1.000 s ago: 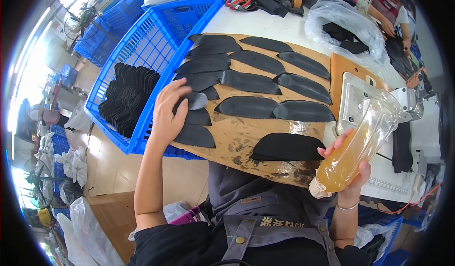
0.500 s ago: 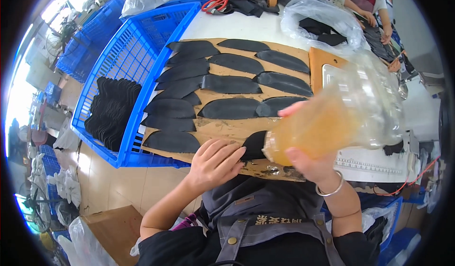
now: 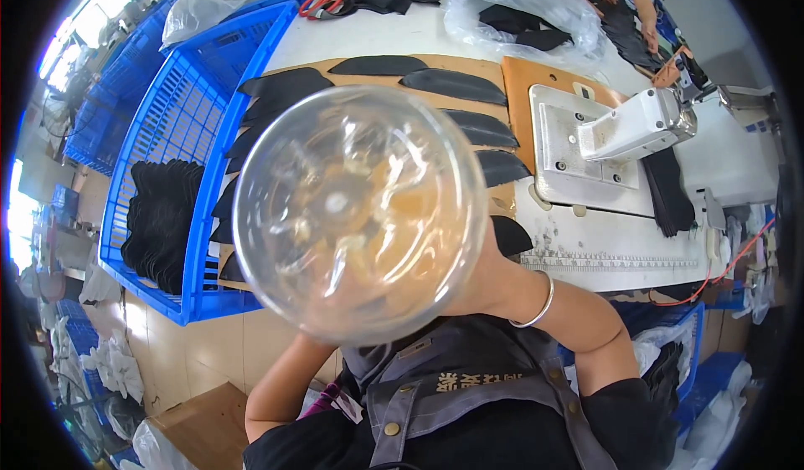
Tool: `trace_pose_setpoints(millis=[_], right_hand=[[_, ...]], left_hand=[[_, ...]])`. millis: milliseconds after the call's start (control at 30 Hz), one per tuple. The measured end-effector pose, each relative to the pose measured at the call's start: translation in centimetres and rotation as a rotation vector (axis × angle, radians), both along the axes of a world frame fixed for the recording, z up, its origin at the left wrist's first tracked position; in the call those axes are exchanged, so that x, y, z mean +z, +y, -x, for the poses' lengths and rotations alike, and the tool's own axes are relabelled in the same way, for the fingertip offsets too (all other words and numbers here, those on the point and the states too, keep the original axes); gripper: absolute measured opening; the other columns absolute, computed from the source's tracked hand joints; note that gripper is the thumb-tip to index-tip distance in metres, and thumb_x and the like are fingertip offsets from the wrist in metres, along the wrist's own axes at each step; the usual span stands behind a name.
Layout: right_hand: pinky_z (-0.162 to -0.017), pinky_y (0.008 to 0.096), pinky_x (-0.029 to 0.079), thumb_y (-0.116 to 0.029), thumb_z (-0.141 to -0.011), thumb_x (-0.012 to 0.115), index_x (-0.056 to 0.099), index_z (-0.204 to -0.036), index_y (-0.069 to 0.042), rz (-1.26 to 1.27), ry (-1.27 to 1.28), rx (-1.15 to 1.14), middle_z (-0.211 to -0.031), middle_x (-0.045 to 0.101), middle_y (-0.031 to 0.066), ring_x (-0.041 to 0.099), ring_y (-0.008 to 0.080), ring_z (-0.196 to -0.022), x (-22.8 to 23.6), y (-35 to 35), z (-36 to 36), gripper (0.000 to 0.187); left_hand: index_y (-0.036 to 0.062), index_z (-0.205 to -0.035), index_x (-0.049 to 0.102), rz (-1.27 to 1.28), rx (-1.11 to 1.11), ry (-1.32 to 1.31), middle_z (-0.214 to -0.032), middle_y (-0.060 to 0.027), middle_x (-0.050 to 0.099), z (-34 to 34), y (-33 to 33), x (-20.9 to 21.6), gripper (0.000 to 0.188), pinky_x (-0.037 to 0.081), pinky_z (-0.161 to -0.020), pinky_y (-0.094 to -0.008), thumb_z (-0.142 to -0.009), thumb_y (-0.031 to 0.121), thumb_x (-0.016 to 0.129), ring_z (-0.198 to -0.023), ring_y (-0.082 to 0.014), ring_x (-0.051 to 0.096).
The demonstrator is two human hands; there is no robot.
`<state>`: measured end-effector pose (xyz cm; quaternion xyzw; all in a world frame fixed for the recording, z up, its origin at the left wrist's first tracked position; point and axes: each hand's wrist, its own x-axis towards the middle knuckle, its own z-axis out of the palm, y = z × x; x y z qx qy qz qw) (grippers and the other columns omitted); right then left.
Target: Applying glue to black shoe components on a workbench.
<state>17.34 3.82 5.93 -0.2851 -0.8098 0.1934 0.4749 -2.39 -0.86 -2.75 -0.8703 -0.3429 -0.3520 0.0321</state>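
A big clear plastic bottle (image 3: 360, 215) with amber drink inside is filling the middle, bottom end facing up, hiding both hands. The right hand seems to be gripping it from behind; the left hand's grip cannot be told. Past the bottle, black leaf-shaped pieces (image 3: 456, 85) are lying on the worktop (image 3: 636, 256). To the left, a blue plastic crate (image 3: 180, 127) is holding more black pieces.

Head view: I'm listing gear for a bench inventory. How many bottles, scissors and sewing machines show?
clear plastic bottle: 1
red-handled scissors: 1
white sewing machine: 1
Total: 3
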Motion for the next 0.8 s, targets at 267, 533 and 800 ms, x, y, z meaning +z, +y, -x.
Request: trace_pose_setpoints(millis=[267,533,800], right_hand=[[-0.081,0.0318,0.049,-0.008,-0.069,0.073,0.06,-0.101,0.001,0.268,0.172,-0.351,-0.1,0.061,0.0116,0.061,0.0195,-0.09,-0.2,-2.1,-8.0,0.036],[-0.085,0.0324,0.049,-0.004,-0.076,0.067,0.049,-0.115,0.001,0.199,0.515,-0.12,-0.105,0.058,0.0098,0.057,0.0181,-0.098,2.2,-2.2,-6.2,0.044],[-0.084,0.0399,0.044,-0.02,-0.061,0.074,0.041,-0.117,-0.003,0.208,0.246,0.033,-0.105,0.052,0.0166,0.053,0.0354,-0.097,-0.1,-1.4,1.0,0.068]], left_hand=[[0.0072,-0.097,0.061,-0.055,0.083,0.015,-0.094,-0.0035,0.064,-0.9,0.5,1.8,0.03,0.048,-0.078,-0.0355,-0.068,0.008,0.067,-0.086,-0.0229,0.059],[0.0063,-0.094,0.064,-0.074,0.054,-0.013,-0.094,-0.0041,0.065,-0.9,0.5,1.7,0.029,0.048,-0.077,-0.0342,-0.065,0.004,0.067,-0.085,-0.0221,0.06],[0.0048,-0.098,0.065,0.28,0.096,-0.192,-0.099,-0.0112,0.064,0.5,-0.1,-4.0,0.027,0.049,-0.081,-0.0403,-0.072,0.013,0.066,-0.089,-0.0291,0.061]])
